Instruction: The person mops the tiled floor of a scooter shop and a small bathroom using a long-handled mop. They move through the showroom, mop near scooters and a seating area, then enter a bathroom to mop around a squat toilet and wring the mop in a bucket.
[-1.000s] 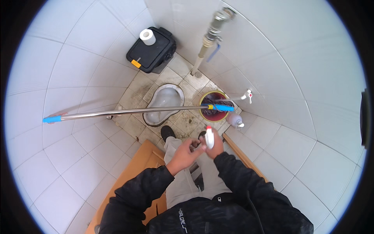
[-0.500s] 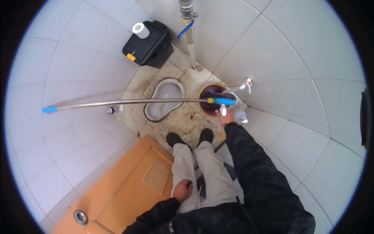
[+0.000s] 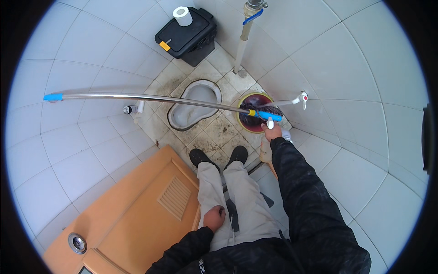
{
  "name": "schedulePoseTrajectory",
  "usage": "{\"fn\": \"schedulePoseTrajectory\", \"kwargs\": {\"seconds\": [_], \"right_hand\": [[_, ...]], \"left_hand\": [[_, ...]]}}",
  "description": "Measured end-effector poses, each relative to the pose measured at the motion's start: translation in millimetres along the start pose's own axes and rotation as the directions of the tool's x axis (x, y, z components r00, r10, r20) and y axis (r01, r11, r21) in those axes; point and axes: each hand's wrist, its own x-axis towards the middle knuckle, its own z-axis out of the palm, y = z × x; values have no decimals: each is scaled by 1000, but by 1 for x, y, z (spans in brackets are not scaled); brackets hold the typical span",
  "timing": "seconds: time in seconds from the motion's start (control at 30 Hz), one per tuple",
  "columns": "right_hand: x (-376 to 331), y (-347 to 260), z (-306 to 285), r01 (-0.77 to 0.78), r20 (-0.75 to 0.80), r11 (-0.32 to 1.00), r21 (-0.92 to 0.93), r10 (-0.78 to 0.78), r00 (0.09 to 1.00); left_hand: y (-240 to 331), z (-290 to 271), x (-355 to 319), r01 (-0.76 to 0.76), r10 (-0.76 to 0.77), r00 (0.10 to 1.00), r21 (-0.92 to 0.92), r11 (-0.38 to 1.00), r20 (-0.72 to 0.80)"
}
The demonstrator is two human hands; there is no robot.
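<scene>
My right hand (image 3: 274, 132) grips the neck of a spray bottle (image 3: 265, 152) topped by a white trigger head (image 3: 270, 122). That head sits right beside the blue head of a long-handled brush (image 3: 267, 116). Dark bristles show at the brush's far edge, over a dark red bucket (image 3: 246, 122) with a yellow rim. The brush's metal pole (image 3: 150, 97) stretches left across the squat toilet, ending in a blue tip. Loosely curled, my left hand (image 3: 214, 218) rests by my thigh with nothing visible in it.
A white wall tap (image 3: 301, 99) has a pale line, like running water, reaching the bucket. The squat toilet (image 3: 173, 118) lies ahead in stained floor tiles. Behind it stands a black lidded bin (image 3: 191, 34) with a paper roll (image 3: 182, 16). An orange door (image 3: 132, 205) is at left.
My view has shifted, and the brush pole now slants more, its left end higher. My right hand still holds the spray bottle by the brush head. A pale bottle beyond it is now more hidden.
</scene>
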Motion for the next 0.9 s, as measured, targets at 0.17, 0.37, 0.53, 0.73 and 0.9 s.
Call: {"fn": "schedulePoseTrajectory", "kwargs": {"seconds": [0.17,0.37,0.53,0.73,0.9], "right_hand": [[2,0,0,-50,17,992,-117,53,998],[-4,-7,4,-68,-82,997,-21,66,994],[-5,-13,10,-104,-160,994,-27,99,982],[-6,-12,16,-139,-101,986,-88,130,986],[-5,-8,29,-60,-18,986,-157,58,998]], "left_hand": [[-6,7,3,-20,20,1000,-6,1000,-12],[-15,9,4,26,-25,999,-17,1000,39],[-19,8,4,29,-27,998,-31,999,50],[-16,3,8,7,-7,999,-20,1000,39],[-14,-4,11,38,-37,996,-23,999,76]]}}
